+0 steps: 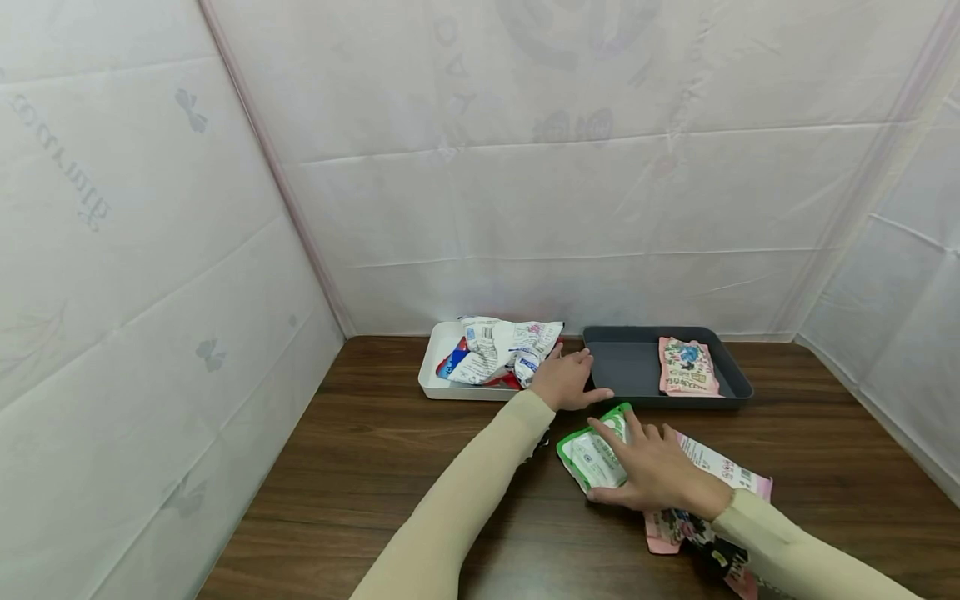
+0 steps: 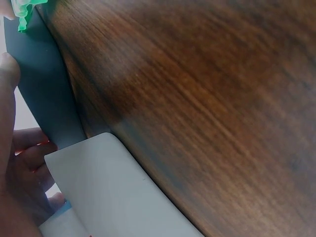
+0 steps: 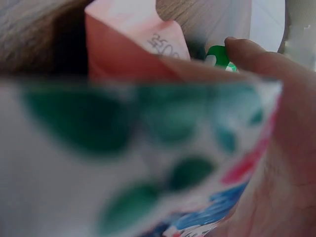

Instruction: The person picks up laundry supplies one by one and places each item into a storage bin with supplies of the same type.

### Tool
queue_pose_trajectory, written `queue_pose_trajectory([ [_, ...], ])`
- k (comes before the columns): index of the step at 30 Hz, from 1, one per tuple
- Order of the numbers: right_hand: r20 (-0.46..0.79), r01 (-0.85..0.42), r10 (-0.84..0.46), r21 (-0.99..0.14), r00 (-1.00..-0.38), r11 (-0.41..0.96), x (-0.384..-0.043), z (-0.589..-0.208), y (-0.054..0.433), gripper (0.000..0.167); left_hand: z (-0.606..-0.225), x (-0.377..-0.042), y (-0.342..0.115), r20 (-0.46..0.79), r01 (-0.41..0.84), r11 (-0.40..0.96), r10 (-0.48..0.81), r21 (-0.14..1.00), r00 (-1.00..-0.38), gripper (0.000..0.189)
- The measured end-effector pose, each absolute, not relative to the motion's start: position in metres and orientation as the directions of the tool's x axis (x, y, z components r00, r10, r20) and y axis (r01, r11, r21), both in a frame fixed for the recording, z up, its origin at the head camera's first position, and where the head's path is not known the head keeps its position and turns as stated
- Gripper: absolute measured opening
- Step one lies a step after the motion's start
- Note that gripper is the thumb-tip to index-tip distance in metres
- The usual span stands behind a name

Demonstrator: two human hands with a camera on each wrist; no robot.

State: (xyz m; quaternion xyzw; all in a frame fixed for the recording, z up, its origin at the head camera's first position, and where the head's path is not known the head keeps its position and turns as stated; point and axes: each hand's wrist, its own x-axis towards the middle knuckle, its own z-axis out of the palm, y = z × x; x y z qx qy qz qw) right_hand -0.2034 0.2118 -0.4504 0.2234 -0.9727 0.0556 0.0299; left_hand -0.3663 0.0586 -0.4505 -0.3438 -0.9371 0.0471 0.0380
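behind a wooden tabletop [image 1: 360,467], pale printed sheeting [image 1: 525,208]. at frame centre, left hand [image 1: 564,379] loosely spread, empty, beside a white bag [image 1: 491,346] in a white tray [image 1: 465,393]; lower right, right hand [image 1: 652,467] splayed, unclasped, across a green-edged pouch [image 1: 591,458].

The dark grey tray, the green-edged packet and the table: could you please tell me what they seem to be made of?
The dark grey tray: probably moulded plastic, matte, given its even colour and rounded corners; coated metal is possible. The green-edged packet: likely thin plastic film, slightly glossy, with a crinkled edge. The table: wood or wood-look laminate, with streaky brown grain and soft sheen.
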Motion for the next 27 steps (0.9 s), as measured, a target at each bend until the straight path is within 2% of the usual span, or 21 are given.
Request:
queue_pose_trajectory([
  [27, -0.223, -0.303, -0.335, -0.164, -0.915, 0.939, -0.211, -0.437, 0.203, 0.109, -0.451, -0.367, 0.059, 0.031, 0.645, 0.757, 0.651, -0.109, -0.758, 0.082],
])
